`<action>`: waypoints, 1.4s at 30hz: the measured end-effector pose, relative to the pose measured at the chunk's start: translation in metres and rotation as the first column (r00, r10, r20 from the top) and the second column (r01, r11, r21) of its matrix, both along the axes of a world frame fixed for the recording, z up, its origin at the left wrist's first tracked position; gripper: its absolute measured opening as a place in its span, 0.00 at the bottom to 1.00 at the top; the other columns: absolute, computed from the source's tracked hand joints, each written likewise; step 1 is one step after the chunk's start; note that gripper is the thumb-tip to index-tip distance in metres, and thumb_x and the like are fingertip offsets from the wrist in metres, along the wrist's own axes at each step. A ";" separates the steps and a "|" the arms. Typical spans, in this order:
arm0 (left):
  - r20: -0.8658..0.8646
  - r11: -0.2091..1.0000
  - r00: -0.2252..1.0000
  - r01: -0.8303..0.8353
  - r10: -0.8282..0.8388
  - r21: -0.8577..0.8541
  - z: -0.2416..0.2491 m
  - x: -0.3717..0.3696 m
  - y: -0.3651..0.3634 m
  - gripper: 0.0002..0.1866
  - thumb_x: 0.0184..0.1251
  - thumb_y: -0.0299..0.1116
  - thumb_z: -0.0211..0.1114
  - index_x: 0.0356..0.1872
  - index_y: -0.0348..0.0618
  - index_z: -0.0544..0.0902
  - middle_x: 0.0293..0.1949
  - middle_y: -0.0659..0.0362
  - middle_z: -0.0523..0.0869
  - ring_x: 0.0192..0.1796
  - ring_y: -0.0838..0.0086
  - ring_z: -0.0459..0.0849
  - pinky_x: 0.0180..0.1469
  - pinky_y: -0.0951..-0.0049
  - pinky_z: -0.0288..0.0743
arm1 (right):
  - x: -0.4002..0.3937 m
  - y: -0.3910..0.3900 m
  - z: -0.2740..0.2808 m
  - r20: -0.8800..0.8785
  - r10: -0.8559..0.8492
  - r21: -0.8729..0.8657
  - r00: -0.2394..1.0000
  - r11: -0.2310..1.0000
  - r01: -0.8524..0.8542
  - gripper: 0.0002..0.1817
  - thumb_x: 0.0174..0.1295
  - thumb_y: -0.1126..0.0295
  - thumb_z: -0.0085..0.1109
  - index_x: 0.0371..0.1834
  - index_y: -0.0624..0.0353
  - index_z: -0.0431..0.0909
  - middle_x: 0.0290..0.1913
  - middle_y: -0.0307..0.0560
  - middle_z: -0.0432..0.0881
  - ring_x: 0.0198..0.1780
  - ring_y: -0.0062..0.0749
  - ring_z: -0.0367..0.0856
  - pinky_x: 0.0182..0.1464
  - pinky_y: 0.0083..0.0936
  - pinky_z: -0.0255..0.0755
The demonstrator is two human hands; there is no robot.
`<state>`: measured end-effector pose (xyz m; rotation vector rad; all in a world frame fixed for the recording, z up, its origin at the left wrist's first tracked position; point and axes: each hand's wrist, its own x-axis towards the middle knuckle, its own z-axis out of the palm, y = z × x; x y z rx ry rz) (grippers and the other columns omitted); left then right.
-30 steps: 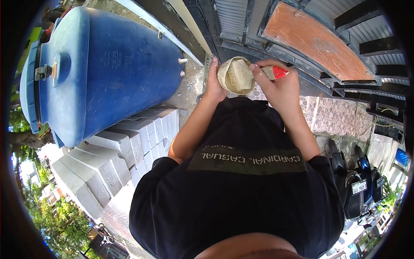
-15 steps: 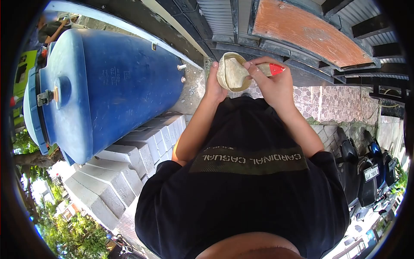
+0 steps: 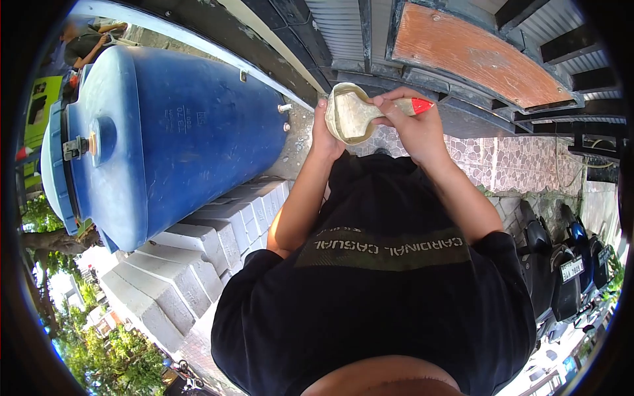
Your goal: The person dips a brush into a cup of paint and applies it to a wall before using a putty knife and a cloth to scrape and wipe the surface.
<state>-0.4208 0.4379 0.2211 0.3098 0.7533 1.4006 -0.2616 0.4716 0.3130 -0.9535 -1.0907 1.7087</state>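
Observation:
My left hand [image 3: 325, 136] is closed around a small round cream-coloured cup [image 3: 333, 117], gripping it from its left side. The cup is tilted so that its mouth faces me. My right hand [image 3: 422, 131] pinches a paintbrush [image 3: 357, 112] near the neck of its handle. The handle is cream with a red tip that sticks out past my fingers on the right. The brush's wide, pale head lies across the mouth of the cup, and its lower end touches or is close to the inner wall. What is inside the cup is mostly hidden.
A large blue water tank [image 3: 198, 132] lies to the left, with grey concrete blocks [image 3: 178, 264] beside it. An orange-brown panel [image 3: 475, 53] in a dark metal frame is ahead on the right. Motorcycles [image 3: 561, 264] stand at right. Another person [image 3: 86, 46] is at far upper left.
The brush head has turned to show its flat face more fully within the cup's mouth. Both hands and the cup have shifted slightly left and down in view.

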 end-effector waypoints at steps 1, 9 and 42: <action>-0.003 1.000 1.000 -0.010 0.010 0.003 0.001 -0.002 0.000 0.34 0.67 0.59 0.35 0.57 0.38 0.69 0.53 0.51 0.76 0.54 0.64 0.76 0.57 0.64 0.69 | -0.001 0.000 0.000 0.009 -0.002 0.042 1.000 0.999 0.002 0.05 0.57 0.76 0.57 0.33 0.68 0.77 0.33 0.46 0.81 0.35 0.23 0.79 0.38 0.20 0.78; 0.042 0.993 0.992 -0.118 0.118 -0.007 0.011 -0.005 -0.002 0.34 0.66 0.62 0.33 0.59 0.45 0.67 0.55 0.55 0.74 0.57 0.64 0.74 0.56 0.61 0.69 | 0.006 -0.002 0.011 -0.007 -0.036 0.161 0.999 0.986 0.036 0.07 0.60 0.73 0.56 0.33 0.68 0.75 0.38 0.53 0.81 0.41 0.31 0.80 0.41 0.24 0.78; 0.156 0.999 0.987 -0.019 0.027 -0.049 -0.002 -0.008 0.005 0.33 0.66 0.62 0.33 0.58 0.49 0.69 0.56 0.58 0.74 0.58 0.64 0.73 0.58 0.60 0.67 | 0.019 -0.004 -0.020 -0.348 -0.152 -0.224 0.925 0.972 0.075 0.07 0.63 0.71 0.52 0.37 0.63 0.68 0.43 0.58 0.76 0.38 0.36 0.81 0.42 0.34 0.80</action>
